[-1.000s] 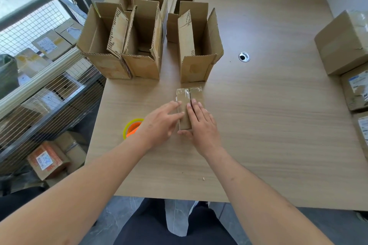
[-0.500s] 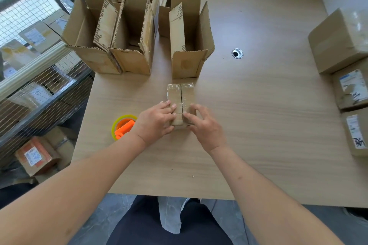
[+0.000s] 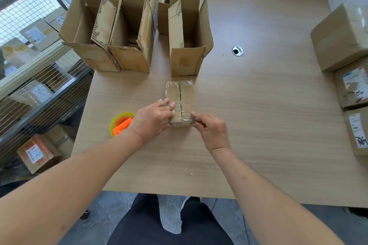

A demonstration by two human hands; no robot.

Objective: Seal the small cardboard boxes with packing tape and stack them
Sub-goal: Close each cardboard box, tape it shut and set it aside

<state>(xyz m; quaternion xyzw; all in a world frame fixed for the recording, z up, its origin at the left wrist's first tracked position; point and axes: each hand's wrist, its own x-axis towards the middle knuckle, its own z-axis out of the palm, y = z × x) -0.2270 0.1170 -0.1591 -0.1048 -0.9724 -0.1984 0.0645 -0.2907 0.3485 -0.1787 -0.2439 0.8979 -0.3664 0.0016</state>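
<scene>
Small taped box lies flat mid tabletop, long axis pointing away from the person, seam running lengthwise. Left hand grips its near-left edge, fingers curled on top; right hand pinches its near-right corner. Tape dispenser sits left of the hands. Open boxes stand behind. Labelled parcels at right, print unreadable.
</scene>
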